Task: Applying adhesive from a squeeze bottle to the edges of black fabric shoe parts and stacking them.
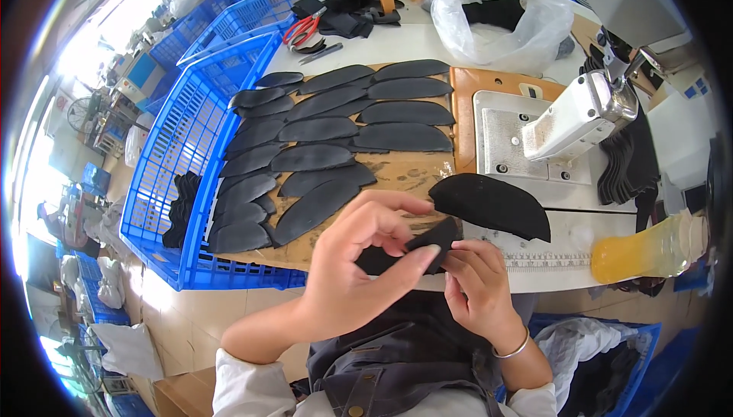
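Observation:
Close to the table's front edge, both my hands hold one small black curved fabric piece [435, 243]. My left hand [359, 264] pinches it between thumb and fingers. On its other side the fingertips of my right hand [481, 283] are closed on it; part of the piece is hidden behind my fingers. Just beyond lies a black half-moon fabric piece [492, 205], flat beside the machine's base. Several dark leaf-shaped pieces [313, 159] lie in overlapping rows on a brown board [416, 169] to the left and ahead of my hands.
A white sewing machine [573, 123] stands at the right, near a bottle of yellow liquid [637, 253]. Blue crates [172, 154] line the left. Red-handled scissors [304, 29] and a clear plastic bag [534, 5] are at the back. Another crate [645, 363] sits low on the right.

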`<control>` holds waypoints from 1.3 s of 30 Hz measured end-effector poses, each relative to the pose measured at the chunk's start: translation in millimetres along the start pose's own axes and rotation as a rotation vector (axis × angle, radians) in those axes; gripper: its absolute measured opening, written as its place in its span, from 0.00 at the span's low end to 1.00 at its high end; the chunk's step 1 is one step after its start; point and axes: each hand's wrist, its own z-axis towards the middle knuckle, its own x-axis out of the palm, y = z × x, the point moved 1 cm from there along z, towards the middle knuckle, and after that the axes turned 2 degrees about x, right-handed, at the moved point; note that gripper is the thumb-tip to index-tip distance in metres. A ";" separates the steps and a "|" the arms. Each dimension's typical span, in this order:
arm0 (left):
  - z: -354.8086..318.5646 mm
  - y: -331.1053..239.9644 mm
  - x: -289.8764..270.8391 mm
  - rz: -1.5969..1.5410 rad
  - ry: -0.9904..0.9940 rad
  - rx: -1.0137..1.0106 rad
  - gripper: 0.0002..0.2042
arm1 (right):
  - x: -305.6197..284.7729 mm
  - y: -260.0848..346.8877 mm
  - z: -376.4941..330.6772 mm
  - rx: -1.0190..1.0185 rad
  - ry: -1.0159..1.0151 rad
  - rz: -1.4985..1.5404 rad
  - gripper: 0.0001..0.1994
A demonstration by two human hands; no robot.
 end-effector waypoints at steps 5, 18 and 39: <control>-25.6 10.8 -25.7 0.188 -0.215 0.050 0.09 | -1.1 4.8 2.7 0.003 0.076 -0.052 0.21; -77.9 25.5 -36.0 0.409 -0.415 0.056 0.12 | -3.5 24.3 22.2 -0.226 0.263 -0.412 0.24; -97.7 47.2 -50.8 0.443 -0.522 0.072 0.12 | -5.1 31.0 34.5 -0.204 0.528 -0.452 0.21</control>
